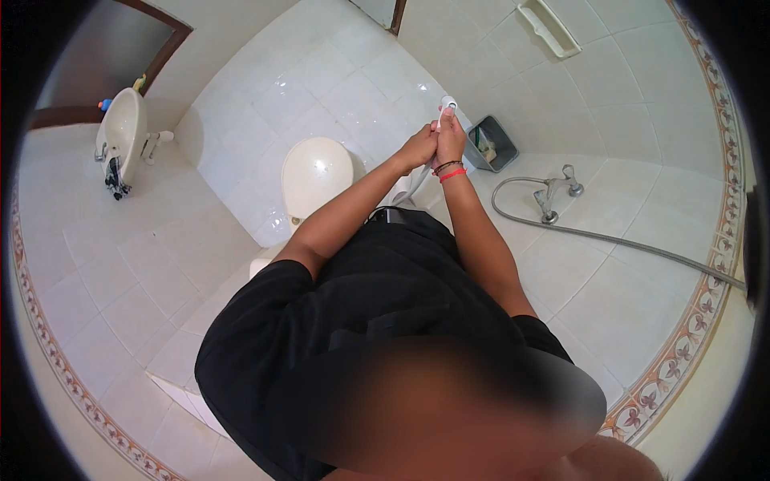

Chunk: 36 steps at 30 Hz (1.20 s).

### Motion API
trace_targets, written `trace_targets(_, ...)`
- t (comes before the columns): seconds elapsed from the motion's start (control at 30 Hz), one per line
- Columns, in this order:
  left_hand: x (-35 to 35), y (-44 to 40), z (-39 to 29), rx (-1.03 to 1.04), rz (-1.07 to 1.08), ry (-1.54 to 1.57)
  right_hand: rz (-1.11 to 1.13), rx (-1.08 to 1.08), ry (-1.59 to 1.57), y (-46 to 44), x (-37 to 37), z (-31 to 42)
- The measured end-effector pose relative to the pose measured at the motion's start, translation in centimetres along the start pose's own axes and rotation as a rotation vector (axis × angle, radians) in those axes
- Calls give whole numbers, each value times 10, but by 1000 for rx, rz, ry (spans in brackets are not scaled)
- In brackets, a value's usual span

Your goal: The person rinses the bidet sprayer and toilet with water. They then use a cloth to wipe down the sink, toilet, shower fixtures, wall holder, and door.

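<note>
Both arms stretch forward, and the hands meet beyond my waist. My right hand [451, 138], with a red and a dark band at the wrist, is closed around a white handheld sprayer [448, 103]. Only the sprayer's white head shows past the thumb. Pressed against it, my left hand [419, 147] is closed near the lower end of the handle; the fingers partly hide each other. A pale hose [419, 186] hangs below the hands. To the left of them stands a toilet [318, 178] with its lid down.
A grey bin [492, 144] with items inside stands right of my hands. A metal tap [550, 196] and flexible hose [634, 242] are on the right wall. A washbasin [124, 128] is at far left. The tiled floor [309, 76] has shiny patches. A soap holder [549, 29] is upper right.
</note>
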<state>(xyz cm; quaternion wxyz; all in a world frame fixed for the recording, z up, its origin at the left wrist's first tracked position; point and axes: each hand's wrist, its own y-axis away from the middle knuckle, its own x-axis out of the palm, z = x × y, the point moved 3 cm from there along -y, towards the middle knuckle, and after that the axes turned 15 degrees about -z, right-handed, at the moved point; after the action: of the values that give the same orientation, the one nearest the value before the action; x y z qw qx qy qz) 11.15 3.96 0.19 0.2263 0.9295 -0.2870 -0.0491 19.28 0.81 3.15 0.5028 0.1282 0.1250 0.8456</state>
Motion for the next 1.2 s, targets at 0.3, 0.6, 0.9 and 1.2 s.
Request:
trace_targets(0.3, 16, -25, 3, 61, 83, -21, -74, -35, -67, -15, -6, 6)
trace_targets(0.6, -15, -15, -16, 63, 142, -21, -149, -79, -134, 6, 19, 2)
trace_targets(0.9, -23, 18, -1, -17, 261, -42, -240, -106, -94, 40, 2, -14)
trace_targets(1.2, -13, 35, -9, 18, 277, -4, -293, -111, -35, 39, -17, -14)
